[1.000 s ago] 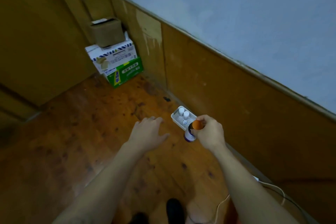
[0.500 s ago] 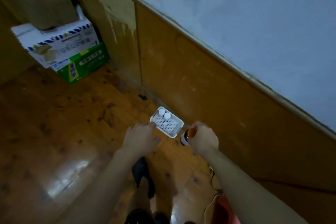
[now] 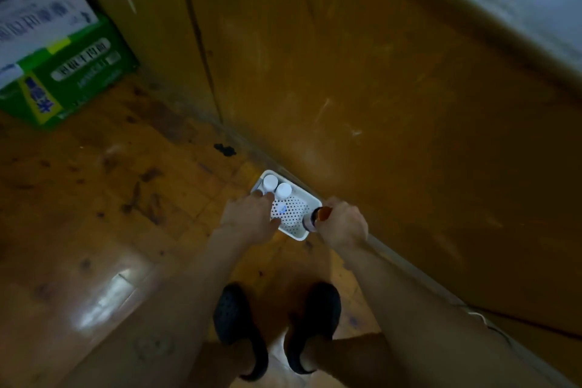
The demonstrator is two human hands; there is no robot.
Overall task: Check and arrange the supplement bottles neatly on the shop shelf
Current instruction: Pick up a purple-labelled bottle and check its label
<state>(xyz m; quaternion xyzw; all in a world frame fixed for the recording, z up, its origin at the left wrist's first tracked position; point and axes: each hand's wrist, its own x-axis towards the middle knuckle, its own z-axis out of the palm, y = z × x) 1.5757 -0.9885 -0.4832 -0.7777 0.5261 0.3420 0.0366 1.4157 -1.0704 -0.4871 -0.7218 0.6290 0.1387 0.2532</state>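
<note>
Wood panel (image 3: 378, 88), brown, scuffed and scratched, closed off the whole right side; its foot ran diagonally and left no room beyond the tray on that side. Floor (image 3: 94, 214) was glossy wood boards, stained with dark spots, with a bright glare patch; open floor lay to the left of the tray and toward the viewer. Far left, against the panel: white carton (image 3: 34, 9) stacked on green carton (image 3: 72, 79), both printed, print blurred. Two dark shoes (image 3: 239, 324) stood side by side on the floor, near the tray but apart from it. Tray (image 3: 297, 235): white plastic, rectangular, rounded corners, low rim, perforated bottom; its long far edge lay against the panel foot. The middle and near end of its bottom were bare. Hands were apart, one at each side of the tray. Left hand (image 3: 248, 219) lay over the tray's left rim, fingers mostly straight, tips just beside the nearer capped bottle. Right hand (image 3: 345, 224) was curled round the amber bottle (image 3: 315, 219), orange cap toward the palm, pale base tilted over the tray's right near corner; contact with the tray could not be told. Two capped bottles (image 3: 270, 182), round white tops, stood upright side by side at the tray's far left end.
</note>
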